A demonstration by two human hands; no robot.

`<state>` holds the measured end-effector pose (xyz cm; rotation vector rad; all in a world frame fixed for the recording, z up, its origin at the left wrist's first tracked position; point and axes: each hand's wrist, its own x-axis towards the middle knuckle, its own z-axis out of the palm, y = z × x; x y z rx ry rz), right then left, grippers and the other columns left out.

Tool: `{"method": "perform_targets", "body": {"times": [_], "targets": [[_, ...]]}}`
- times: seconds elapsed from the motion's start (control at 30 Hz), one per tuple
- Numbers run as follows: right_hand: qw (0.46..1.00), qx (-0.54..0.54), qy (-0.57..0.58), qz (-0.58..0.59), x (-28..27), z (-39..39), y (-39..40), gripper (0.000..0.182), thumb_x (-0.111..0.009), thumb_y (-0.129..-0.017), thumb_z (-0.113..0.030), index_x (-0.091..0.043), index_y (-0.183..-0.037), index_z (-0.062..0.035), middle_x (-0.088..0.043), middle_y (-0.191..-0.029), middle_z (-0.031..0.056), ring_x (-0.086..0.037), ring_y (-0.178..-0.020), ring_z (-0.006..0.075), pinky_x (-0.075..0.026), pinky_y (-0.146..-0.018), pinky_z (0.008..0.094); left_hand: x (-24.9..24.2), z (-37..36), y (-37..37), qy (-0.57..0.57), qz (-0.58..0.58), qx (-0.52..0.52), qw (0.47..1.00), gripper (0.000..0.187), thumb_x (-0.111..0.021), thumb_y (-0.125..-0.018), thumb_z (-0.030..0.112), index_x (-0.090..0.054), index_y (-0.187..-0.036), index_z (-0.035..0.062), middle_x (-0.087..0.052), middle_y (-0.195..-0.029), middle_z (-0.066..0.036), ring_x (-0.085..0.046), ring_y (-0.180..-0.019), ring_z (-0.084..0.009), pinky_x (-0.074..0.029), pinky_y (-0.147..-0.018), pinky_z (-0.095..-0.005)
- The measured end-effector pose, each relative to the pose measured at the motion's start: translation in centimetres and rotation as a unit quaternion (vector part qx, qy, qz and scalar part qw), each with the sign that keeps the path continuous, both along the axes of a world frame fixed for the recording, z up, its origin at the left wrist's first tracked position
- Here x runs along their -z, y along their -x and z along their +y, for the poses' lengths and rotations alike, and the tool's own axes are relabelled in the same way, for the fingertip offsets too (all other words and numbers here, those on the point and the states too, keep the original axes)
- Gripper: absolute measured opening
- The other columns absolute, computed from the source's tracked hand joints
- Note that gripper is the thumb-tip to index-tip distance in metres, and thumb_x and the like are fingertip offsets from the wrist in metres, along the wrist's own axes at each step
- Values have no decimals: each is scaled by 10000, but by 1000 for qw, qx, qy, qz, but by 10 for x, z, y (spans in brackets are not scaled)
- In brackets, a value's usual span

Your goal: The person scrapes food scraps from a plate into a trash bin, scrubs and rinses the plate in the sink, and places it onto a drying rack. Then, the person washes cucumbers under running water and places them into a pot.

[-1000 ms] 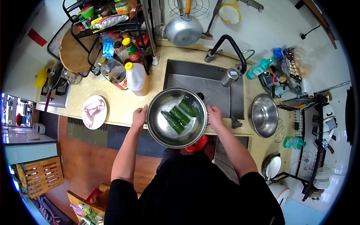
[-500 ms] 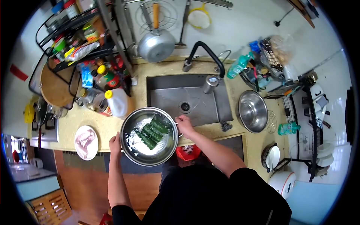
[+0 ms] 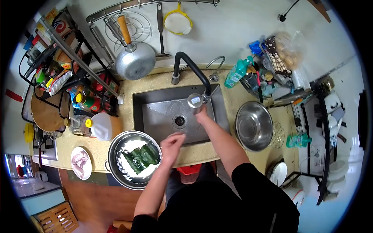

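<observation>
My right hand [image 3: 201,115] reaches over the sink [image 3: 155,116] and grips the lower end of the faucet head [image 3: 195,101], which partly hides its fingers. Close to the sink's front edge is my left hand [image 3: 173,146], fingers curled in, nothing visible in them. It overlaps the right rim of a wide steel pan [image 3: 112,171] in this view. Dark green cucumbers [image 3: 140,158] lie side by side in that pan, wet and shiny. The pan stands at the counter's front edge, left of the sink.
An oval plate [image 3: 88,171] of pale meat [image 3: 79,163] sits at the left. Right of the sink stands a steel bowl [image 3: 254,126]. A jug with a yellow cap [image 3: 103,128] is behind the pan. A green bottle [image 3: 236,73] stands by the back wall.
Both hands have let go of the pan, which now rests left of the sink. My right hand has moved to the faucet head, now tilted. The left hand has crossed to the pan's right side.
</observation>
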<state>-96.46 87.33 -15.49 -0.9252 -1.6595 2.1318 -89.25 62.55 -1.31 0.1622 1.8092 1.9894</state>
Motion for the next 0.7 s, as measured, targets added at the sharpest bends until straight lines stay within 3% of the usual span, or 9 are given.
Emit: {"method": "perform_targets", "body": {"times": [0.13,0.2,0.33,0.4,0.43,0.5,0.57,0.67,0.7], "targets": [[974,-79,-212,15,-13,-12,0,190,-640,-871,-175,-645,-1001,-36,-664,-920,179,-648,-856,342,-497,-710,448,62,124,29,-165,-331,-231,900,402,-484,-1034,335,-572,-1325,73,-684,-1132,-112,-674,-933,-229,-517,-873,-342],[927,-143,-344,-41,-16,-35,-35,311,-580,-915,-221,-615,-1143,-12,-647,-1085,250,-609,-1075,395,-477,-861,457,96,141,55,-269,-379,-126,876,515,-395,-1020,433,-470,-1381,74,-587,-1304,-144,-571,-1151,-340,-451,-990,-501],[901,-252,-347,60,-62,-45,-57,489,-435,-1034,-212,-350,-1484,-41,-266,-1564,238,-206,-1470,379,-174,-1181,398,132,154,82,-302,-393,-89,864,522,-450,-985,433,-497,-1325,40,-602,-1238,-183,-575,-1169,-364,-494,-974,-492],[956,-175,-229,57,20,-17,-26,473,-524,-956,-214,-453,-1371,3,-482,-1357,275,-436,-1299,384,-341,-1067,436,187,160,78,-418,-307,-9,855,539,-510,-973,472,-498,-1338,75,-611,-1222,-148,-594,-1135,-313,-522,-939,-389],[965,-172,-199,-3,29,2,-10,460,-538,-938,-209,-473,-1342,1,-507,-1316,274,-462,-1262,395,-362,-1050,438,102,184,61,-232,-299,-83,922,583,-493,-966,552,-527,-1316,87,-620,-1207,-130,-610,-1070,-285,-524,-899,-384],[960,-189,-200,-53,23,14,2,433,-566,-903,-197,-513,-1286,-1,-556,-1234,271,-514,-1189,416,-403,-1015,442,95,195,50,-211,-328,-95,916,582,-482,-971,567,-541,-1306,95,-617,-1216,-109,-609,-1037,-271,-522,-885,-409],[953,-216,-212,-30,-4,-10,-22,479,-596,-884,-197,-485,-1311,-9,-550,-1248,260,-519,-1190,424,-407,-1020,446,129,166,77,-434,-416,11,799,561,-469,-977,578,-559,-1283,116,-625,-1208,-97,-611,-1032,-268,-515,-890,-436],[956,-197,-206,63,-60,-49,-58,683,-667,-854,-171,-344,-1434,-8,-474,-1388,208,-471,-1282,381,-369,-1072,424,243,155,110,-80,-50,-78,992,534,-490,-964,586,-565,-1256,145,-628,-1132,-81,-587,-1067,-230,-503,-915,-427],[977,-166,-123,58,-71,-52,-60,755,-704,-826,-137,-305,-1451,1,-470,-1393,188,-465,-1291,331,-361,-1079,404,185,161,105,-214,-316,-137,914,505,-517,-967,550,-555,-1272,150,-614,-1157,-68,-567,-1108,-218,-488,-955,-429]]}}
